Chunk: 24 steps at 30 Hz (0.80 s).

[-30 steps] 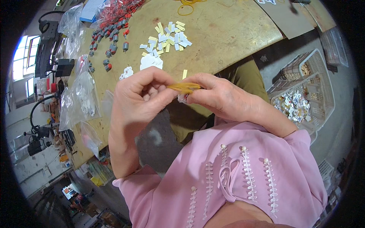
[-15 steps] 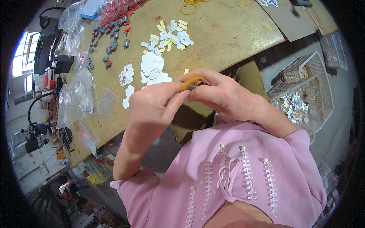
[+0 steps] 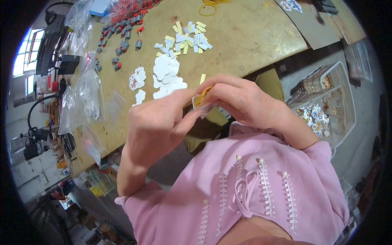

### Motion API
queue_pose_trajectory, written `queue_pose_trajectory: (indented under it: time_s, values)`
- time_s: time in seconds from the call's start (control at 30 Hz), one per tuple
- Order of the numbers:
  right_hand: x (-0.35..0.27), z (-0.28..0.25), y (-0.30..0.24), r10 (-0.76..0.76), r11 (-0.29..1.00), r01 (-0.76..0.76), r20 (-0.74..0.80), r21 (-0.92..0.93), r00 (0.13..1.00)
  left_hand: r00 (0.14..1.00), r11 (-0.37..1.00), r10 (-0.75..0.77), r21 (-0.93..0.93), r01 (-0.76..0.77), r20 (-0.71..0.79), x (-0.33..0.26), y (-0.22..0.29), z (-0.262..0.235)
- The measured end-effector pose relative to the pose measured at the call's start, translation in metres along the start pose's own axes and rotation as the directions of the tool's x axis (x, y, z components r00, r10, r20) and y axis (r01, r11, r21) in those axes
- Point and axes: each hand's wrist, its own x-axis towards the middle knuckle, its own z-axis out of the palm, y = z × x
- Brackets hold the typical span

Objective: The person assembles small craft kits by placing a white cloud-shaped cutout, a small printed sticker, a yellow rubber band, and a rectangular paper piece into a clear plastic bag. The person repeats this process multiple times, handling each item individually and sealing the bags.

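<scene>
My left hand (image 3: pixel 157 120) is closed, its thumb and fingers pinching the edge of a small clear plastic bag (image 3: pixel 195 102). My right hand (image 3: pixel 245 100) is curled round a coiled yellow cord (image 3: pixel 202 98), at the mouth of that bag. How much of the cord lies inside the bag I cannot tell. Both hands meet just past the table's near edge, over my lap. Beyond them lie a pile of white scalloped cards (image 3: pixel 165 73), a smaller stack of printed scalloped pieces (image 3: pixel 137 78) and scattered pale yellow and white slips (image 3: pixel 190 38).
Small grey motor-like parts with red ends (image 3: pixel 126 34) lie at the far left of the table (image 3: pixel 253 28). Clear plastic bags (image 3: pixel 87 98) line its left side. More yellow cord (image 3: pixel 209 10) rests at the far edge. On the right stands a white basket (image 3: pixel 347 118) with shiny packets.
My left hand has shifted slightly left and turned, away from the right. The clear bag now shows between my hands, and the yellow coil sits closer to my right fingers.
</scene>
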Motion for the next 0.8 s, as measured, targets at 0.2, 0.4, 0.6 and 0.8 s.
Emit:
queue_pose_trajectory:
  time_s: [0.2,0.4,0.6,0.8]
  values:
    - [0.004,-0.001,-0.003,-0.017,1.000,0.017,-0.001,0.019,1.000,0.968,0.970,0.131,-0.173,-0.169,-0.215,0.000,-0.020,0.032]
    - [0.006,-0.003,-0.001,-0.026,0.993,0.023,0.022,0.119,0.999,0.984,0.988,0.119,-0.079,-0.130,-0.132,0.000,-0.023,0.029]
    - [0.010,0.010,-0.008,-0.049,0.998,0.045,0.069,0.053,0.996,0.986,0.984,0.167,-0.069,-0.166,0.012,-0.001,-0.033,0.036]
    - [0.012,-0.002,-0.006,0.006,0.999,-0.009,-0.055,-0.053,0.998,0.966,0.940,-0.060,-0.341,-0.031,-0.253,-0.005,-0.027,0.032]
